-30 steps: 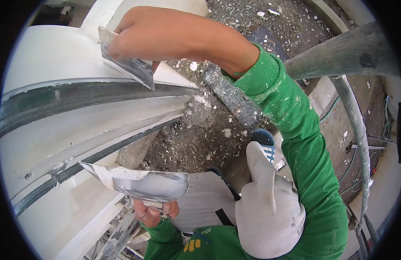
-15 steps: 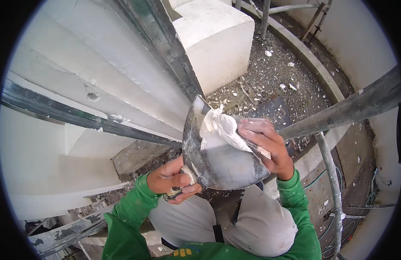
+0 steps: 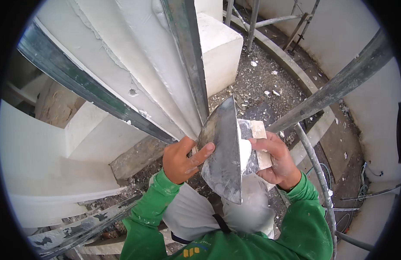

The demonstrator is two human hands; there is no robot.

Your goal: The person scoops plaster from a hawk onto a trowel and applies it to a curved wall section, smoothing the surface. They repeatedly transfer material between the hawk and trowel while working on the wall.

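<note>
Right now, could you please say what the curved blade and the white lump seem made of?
The curved blade: probably metal, scuffed dull grey, going by its thin edge and streaked face. The white lump: perhaps plaster or filler, matte and smooth, judging by its rounded bulge.

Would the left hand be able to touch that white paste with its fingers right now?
Probably not directly: the left hand is holding the curved metal blade, which stands between its fingers and the white paste.

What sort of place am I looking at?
Probably a building or renovation site: grey poles like scaffolding at right, ground littered with pale fragments, and white paste between the curved blade and the flat blade.
</note>
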